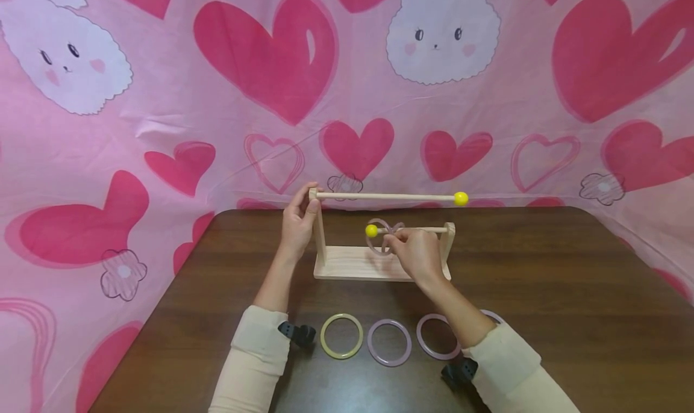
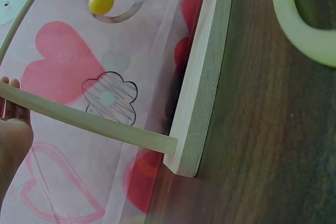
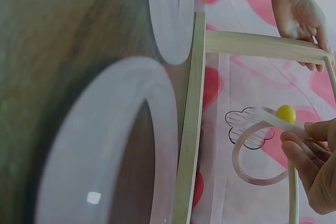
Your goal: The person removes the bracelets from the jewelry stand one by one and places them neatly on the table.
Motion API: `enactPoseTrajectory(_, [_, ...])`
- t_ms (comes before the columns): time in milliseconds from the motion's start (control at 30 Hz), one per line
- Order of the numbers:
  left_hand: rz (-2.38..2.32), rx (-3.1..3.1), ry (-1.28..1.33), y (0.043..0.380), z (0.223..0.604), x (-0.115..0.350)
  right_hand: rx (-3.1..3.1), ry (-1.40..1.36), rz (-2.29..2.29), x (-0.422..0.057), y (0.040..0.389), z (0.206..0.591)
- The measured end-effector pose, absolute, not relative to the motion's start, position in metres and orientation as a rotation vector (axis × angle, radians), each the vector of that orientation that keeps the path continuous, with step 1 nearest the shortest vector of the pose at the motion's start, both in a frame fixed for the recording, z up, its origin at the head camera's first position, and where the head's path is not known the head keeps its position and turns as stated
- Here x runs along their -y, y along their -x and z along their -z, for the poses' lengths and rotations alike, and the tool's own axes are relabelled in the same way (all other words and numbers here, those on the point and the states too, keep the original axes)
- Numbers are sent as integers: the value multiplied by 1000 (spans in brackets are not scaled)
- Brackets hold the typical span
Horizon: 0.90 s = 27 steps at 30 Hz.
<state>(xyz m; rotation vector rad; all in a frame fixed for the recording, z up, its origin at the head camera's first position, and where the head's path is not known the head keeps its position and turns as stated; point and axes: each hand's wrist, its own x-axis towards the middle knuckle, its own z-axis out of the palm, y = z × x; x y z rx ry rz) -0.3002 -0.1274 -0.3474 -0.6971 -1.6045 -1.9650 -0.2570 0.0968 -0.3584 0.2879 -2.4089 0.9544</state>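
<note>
A wooden stand (image 1: 360, 262) has two posts, each with a rod ending in a yellow ball. My left hand (image 1: 297, 229) grips the top of the tall left post (image 2: 89, 121), thumb in front. At the lower rod, my right hand (image 1: 420, 256) pinches a pale translucent ring (image 3: 286, 123) between thumb and fingers, close to the yellow ball (image 1: 371, 230). Another pinkish ring (image 3: 237, 161) hangs around that lower rod beside it. The upper rod (image 1: 390, 196) carries no ring and points right to its ball (image 1: 461, 198).
In front of the stand, a yellow-green ring (image 1: 323, 338) and purple rings (image 1: 370, 344) lie in a row on the brown table (image 1: 542, 280). One pale ring (image 1: 492, 315) is partly hidden by my right forearm. A pink heart-print cloth (image 1: 358, 100) hangs behind.
</note>
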Motion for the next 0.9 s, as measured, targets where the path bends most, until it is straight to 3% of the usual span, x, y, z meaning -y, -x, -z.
enactPoseTrajectory(900, [1932,1612,699,301,348,128,2424,-253,-1222,-99,250,353])
